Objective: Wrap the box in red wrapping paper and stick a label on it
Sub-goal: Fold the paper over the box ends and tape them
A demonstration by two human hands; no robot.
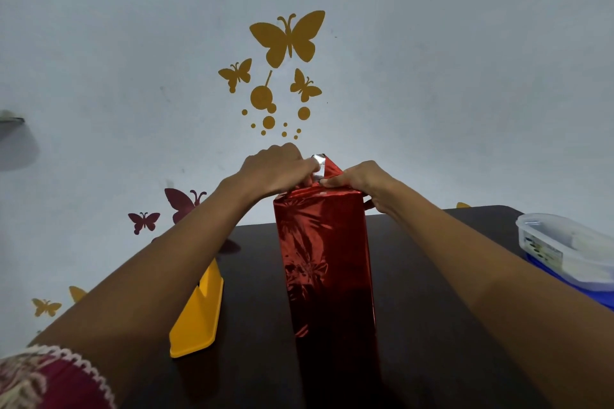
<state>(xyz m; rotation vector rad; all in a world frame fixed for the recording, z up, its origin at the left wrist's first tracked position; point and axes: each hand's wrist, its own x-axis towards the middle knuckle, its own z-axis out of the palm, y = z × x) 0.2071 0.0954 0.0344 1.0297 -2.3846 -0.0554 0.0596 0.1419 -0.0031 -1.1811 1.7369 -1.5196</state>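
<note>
Dark tabletop (432, 292) is running out to a butterfly-stickered wall (465, 76), and the box (329, 276), already sheathed in red wrapping paper (312, 229), is sitting mid-table with its long axis pointing straight away from me, its far end meeting both hands. My left hand (275, 169) is curling in from the left and pinching the loose pointed flap (329, 169), while my right hand (355, 178) is gripping the folded paper at that end's right edge, so the flap is standing between them, equally near each. I am judging that the flap needs folding down onto that end; no label is showing.
</note>
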